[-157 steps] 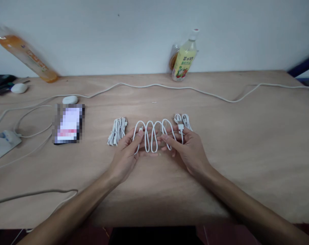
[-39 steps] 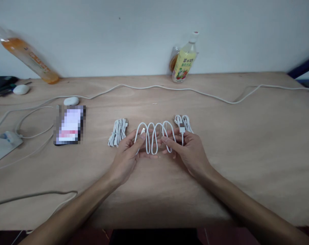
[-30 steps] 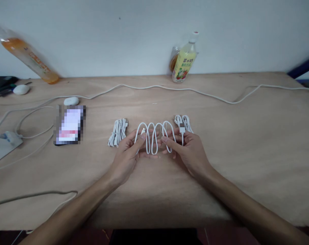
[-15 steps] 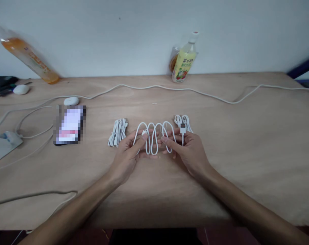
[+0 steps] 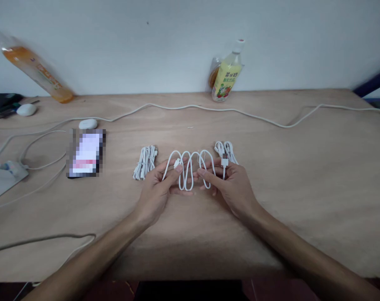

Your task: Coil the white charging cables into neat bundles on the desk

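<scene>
A white cable (image 5: 190,165) folded into several loops lies on the wooden table (image 5: 271,175) between my hands. My left hand (image 5: 158,188) grips the left loops, thumb over the cable near its small plug. My right hand (image 5: 232,186) grips the right loops, thumb on top. A bundled white cable (image 5: 145,161) lies just left of my left hand. Another bundled white cable (image 5: 225,150) lies beyond my right hand's fingers.
A phone (image 5: 85,152) lies left of the bundles, with a white earbud case (image 5: 87,123) behind it. A long white cord (image 5: 240,111) runs across the table. A yellow drink bottle (image 5: 225,75) stands at the wall, an orange bottle (image 5: 36,69) leans far left.
My hands have drawn slightly closer together, pressing the cable's loops tighter. Nothing else has moved.
</scene>
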A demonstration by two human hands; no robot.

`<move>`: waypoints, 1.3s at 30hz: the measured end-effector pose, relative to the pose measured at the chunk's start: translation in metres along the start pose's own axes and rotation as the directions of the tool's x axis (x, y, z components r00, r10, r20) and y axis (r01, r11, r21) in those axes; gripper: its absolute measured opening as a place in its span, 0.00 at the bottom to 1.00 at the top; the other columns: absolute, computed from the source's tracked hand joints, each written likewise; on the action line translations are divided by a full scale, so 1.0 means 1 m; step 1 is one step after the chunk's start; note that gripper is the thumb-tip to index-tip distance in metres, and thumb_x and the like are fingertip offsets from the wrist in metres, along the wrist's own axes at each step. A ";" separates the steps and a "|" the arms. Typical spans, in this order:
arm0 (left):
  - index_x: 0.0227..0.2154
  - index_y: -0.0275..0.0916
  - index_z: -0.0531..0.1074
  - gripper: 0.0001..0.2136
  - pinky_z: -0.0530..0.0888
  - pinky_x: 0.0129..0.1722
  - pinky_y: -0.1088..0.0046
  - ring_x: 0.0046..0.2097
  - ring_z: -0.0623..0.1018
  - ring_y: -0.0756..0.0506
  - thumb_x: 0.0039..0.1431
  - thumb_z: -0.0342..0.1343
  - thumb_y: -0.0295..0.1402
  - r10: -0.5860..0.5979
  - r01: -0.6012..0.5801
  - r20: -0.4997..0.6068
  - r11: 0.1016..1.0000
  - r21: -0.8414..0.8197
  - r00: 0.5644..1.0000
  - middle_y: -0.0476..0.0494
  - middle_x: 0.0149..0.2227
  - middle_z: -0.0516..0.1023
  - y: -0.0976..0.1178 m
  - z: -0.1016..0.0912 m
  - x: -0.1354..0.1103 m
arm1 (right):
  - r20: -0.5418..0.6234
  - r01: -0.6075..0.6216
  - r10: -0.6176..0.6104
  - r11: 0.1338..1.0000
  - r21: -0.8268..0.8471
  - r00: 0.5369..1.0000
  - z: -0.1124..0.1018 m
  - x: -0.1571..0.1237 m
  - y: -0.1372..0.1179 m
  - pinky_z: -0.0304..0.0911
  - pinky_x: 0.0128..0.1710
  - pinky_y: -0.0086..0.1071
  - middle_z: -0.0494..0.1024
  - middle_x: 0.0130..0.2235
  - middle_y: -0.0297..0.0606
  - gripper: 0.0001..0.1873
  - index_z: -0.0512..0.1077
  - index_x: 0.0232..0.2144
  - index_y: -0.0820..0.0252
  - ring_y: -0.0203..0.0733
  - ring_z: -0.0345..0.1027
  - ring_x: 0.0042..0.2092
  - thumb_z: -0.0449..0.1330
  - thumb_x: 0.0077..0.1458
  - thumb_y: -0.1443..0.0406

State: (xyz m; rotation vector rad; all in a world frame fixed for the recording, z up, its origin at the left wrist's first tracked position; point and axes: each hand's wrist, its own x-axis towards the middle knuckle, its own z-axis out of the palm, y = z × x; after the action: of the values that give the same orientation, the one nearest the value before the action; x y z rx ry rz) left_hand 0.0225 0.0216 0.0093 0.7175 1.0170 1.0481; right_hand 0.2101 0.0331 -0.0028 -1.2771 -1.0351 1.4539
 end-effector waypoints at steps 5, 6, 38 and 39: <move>0.54 0.37 0.83 0.24 0.88 0.30 0.69 0.46 0.90 0.35 0.58 0.76 0.40 0.002 -0.001 -0.030 1.000 0.008 1.000 0.36 0.46 0.91 0.000 0.000 0.000 | -0.003 -0.007 0.007 1.000 0.003 1.000 0.000 0.000 0.000 0.65 0.19 0.26 0.88 0.31 0.38 0.20 0.80 0.33 0.57 0.40 0.79 0.25 0.79 0.47 0.52; 0.54 0.37 0.83 0.24 0.87 0.29 0.70 0.46 0.91 0.35 0.57 0.76 0.41 0.004 -0.004 -0.031 1.000 0.007 0.999 0.36 0.46 0.91 0.000 0.000 0.000 | -0.004 -0.009 0.009 1.000 0.003 1.000 0.000 -0.001 0.000 0.64 0.19 0.27 0.88 0.31 0.39 0.20 0.80 0.33 0.57 0.40 0.80 0.25 0.79 0.47 0.51; 0.51 0.41 0.86 0.17 0.82 0.52 0.63 0.47 0.88 0.40 0.63 0.72 0.42 0.135 -0.131 -0.034 0.986 0.103 0.990 0.41 0.47 0.90 -0.002 -0.002 0.001 | 0.066 0.007 -0.005 0.999 -0.034 0.998 -0.001 -0.002 0.001 0.65 0.21 0.29 0.91 0.36 0.43 0.18 0.85 0.36 0.55 0.43 0.81 0.28 0.76 0.54 0.49; 0.51 0.41 0.86 0.17 0.82 0.52 0.63 0.46 0.88 0.40 0.63 0.72 0.42 0.134 -0.130 -0.032 0.986 0.103 0.990 0.41 0.46 0.90 -0.002 -0.002 0.001 | 0.068 0.009 -0.007 0.999 -0.038 0.998 -0.001 -0.002 0.001 0.65 0.21 0.29 0.91 0.36 0.43 0.18 0.85 0.36 0.55 0.43 0.82 0.29 0.76 0.54 0.49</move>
State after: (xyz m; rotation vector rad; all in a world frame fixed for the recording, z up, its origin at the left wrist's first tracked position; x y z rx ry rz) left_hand 0.0217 0.0219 0.0063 0.8594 1.0734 1.1350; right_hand 0.2113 0.0309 -0.0031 -1.2567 -1.1159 1.4865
